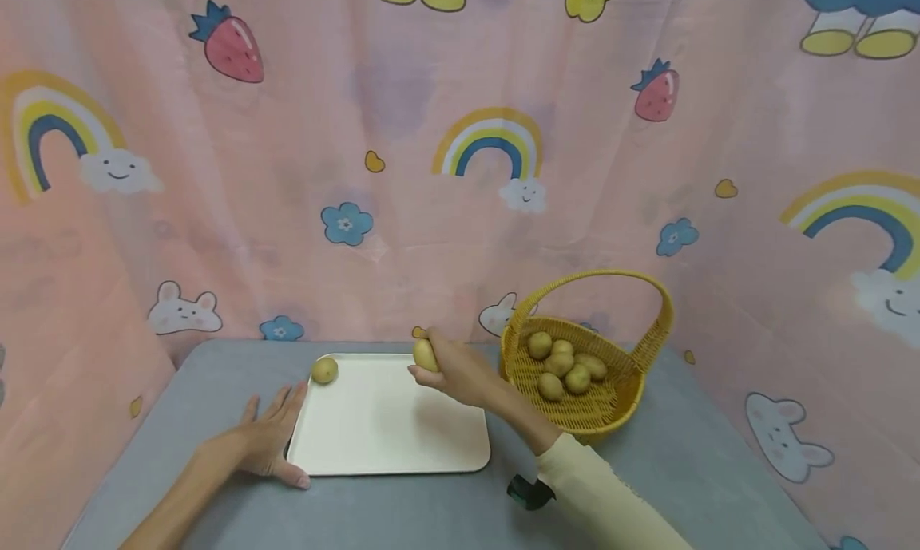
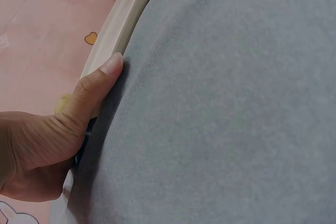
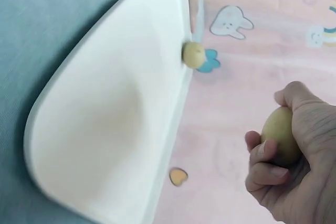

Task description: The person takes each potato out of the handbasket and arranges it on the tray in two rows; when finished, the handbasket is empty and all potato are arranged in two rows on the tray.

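Note:
A white rectangular tray (image 1: pixel 388 422) lies on the grey table, with one potato (image 1: pixel 325 369) in its far left corner. My left hand (image 1: pixel 269 438) rests at the tray's left side, fingers spread along it and the thumb at the near left corner. In the left wrist view that thumb (image 2: pixel 97 85) presses against the tray's edge (image 2: pixel 118 24). Above the tray's far right part, my right hand (image 1: pixel 460 372) grips another potato (image 1: pixel 425 355). The right wrist view shows the fingers curled round this potato (image 3: pixel 282 136), raised over the tray (image 3: pixel 100 114).
A yellow woven basket (image 1: pixel 625 410) with a tall handle stands right of the tray, holding several potatoes (image 1: pixel 559 364). A small dark object (image 1: pixel 530 492) shows by the right sleeve. Behind the table (image 1: pixel 402 514) hangs a pink patterned curtain (image 1: pixel 287 175).

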The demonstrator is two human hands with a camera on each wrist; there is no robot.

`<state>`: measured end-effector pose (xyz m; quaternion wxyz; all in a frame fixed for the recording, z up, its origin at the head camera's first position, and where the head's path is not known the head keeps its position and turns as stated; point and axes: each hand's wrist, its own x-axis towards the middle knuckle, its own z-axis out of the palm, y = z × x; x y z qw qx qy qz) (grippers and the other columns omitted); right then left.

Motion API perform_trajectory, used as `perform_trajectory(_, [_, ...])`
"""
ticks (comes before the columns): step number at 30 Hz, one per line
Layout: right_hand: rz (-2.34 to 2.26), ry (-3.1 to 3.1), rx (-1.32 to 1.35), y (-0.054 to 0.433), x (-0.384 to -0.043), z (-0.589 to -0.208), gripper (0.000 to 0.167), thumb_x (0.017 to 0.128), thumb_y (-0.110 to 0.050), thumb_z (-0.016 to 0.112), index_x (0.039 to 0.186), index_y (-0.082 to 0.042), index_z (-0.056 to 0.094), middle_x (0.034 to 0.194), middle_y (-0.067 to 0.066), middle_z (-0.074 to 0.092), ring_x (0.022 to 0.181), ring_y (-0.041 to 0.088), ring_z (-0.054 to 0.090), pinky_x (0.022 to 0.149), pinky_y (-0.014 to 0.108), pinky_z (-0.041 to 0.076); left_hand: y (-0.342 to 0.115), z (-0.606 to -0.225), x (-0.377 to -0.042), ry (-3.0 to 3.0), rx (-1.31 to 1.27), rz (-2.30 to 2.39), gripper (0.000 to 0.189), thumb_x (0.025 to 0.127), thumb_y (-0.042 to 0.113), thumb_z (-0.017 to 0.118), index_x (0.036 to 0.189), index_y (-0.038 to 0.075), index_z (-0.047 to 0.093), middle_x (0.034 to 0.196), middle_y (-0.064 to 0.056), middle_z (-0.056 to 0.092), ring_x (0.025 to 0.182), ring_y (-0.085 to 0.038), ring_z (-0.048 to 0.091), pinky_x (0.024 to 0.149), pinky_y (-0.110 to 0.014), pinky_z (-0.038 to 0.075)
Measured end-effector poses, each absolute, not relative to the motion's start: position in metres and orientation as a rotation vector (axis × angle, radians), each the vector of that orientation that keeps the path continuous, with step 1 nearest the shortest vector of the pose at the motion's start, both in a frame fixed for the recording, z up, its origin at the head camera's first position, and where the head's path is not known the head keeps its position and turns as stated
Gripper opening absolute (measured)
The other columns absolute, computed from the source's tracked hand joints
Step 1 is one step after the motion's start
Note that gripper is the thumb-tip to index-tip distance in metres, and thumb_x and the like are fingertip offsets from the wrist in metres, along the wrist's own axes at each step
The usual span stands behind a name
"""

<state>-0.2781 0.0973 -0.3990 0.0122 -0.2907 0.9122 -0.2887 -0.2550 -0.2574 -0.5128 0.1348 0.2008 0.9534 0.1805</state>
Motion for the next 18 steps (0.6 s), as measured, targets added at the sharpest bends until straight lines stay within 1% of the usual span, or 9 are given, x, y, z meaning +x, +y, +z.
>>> perform_trajectory(3, [-0.976, 2.743, -0.914, 0.080, -0.290, -0.411, 0.045, 0.104, -0.030, 0.065, 0.141, -0.011, 0.047, 0.088, 0.004, 0.056, 0.066, 0.009, 0.051, 0.055, 0.018, 0.042, -0.257, -0.514, -0.256, 2.758, 0.567, 0.505, 0.166, 0.054, 0.085, 0.083, 0.162, -0.010, 0.000, 0.170, -0.037, 0.008, 0.159, -0.056, 0.004, 0.120, -0.080, -0.008])
perform_trajectory(6, [-1.083, 2.641, -0.866, 0.059, -0.304, -0.423, 0.046, 0.102, -0.026, 0.067, 0.142, -0.013, 0.050, 0.094, 0.005, 0.057, 0.069, 0.009, 0.052, 0.055, 0.017, 0.045, -0.259, -0.515, -0.256, 2.750, 0.560, 0.509, 0.166, 0.054, 0.085, 0.084, 0.162, -0.010, 0.000, 0.170, -0.037, 0.008, 0.159, -0.057, 0.004, 0.120, -0.081, -0.009])
perform_trajectory(9, [-1.179, 2.555, -0.746, 0.040, -0.316, -0.435, 0.050, 0.097, -0.019, 0.072, 0.141, -0.010, 0.051, 0.098, 0.005, 0.057, 0.067, 0.010, 0.054, 0.053, 0.017, 0.048, -0.260, -0.515, -0.257, 2.748, 0.561, 0.507, 0.166, 0.054, 0.085, 0.083, 0.162, -0.010, 0.000, 0.170, -0.037, 0.008, 0.159, -0.057, 0.003, 0.120, -0.081, -0.009])
perform_trajectory(13, [-1.265, 2.476, -0.576, 0.018, -0.328, -0.449, 0.064, 0.089, -0.006, 0.075, 0.145, -0.003, 0.045, 0.100, 0.008, 0.056, 0.067, 0.013, 0.057, 0.055, 0.019, 0.050, -0.258, -0.514, -0.257, 2.749, 0.559, 0.508, 0.166, 0.054, 0.085, 0.083, 0.162, -0.010, 0.000, 0.170, -0.037, 0.008, 0.159, -0.057, 0.004, 0.119, -0.082, -0.008])
perform_trajectory(16, [-1.197, 2.533, -0.503, 0.005, -0.334, -0.458, 0.068, 0.088, -0.008, 0.078, 0.146, -0.001, 0.044, 0.100, 0.008, 0.059, 0.073, 0.012, 0.058, 0.060, 0.019, 0.049, -0.256, -0.513, -0.258, 2.754, 0.558, 0.505, 0.166, 0.053, 0.086, 0.083, 0.162, -0.010, 0.001, 0.170, -0.037, 0.009, 0.159, -0.057, 0.005, 0.119, -0.082, -0.007])
perform_trajectory(18, [-1.076, 2.611, -0.485, -0.003, -0.336, -0.463, 0.070, 0.089, -0.018, 0.081, 0.145, -0.001, 0.045, 0.098, 0.007, 0.060, 0.076, 0.012, 0.057, 0.062, 0.020, 0.047, -0.257, -0.513, -0.258, 2.759, 0.560, 0.495, 0.166, 0.053, 0.087, 0.082, 0.162, -0.010, 0.002, 0.170, -0.037, 0.009, 0.159, -0.057, 0.005, 0.119, -0.082, -0.006])
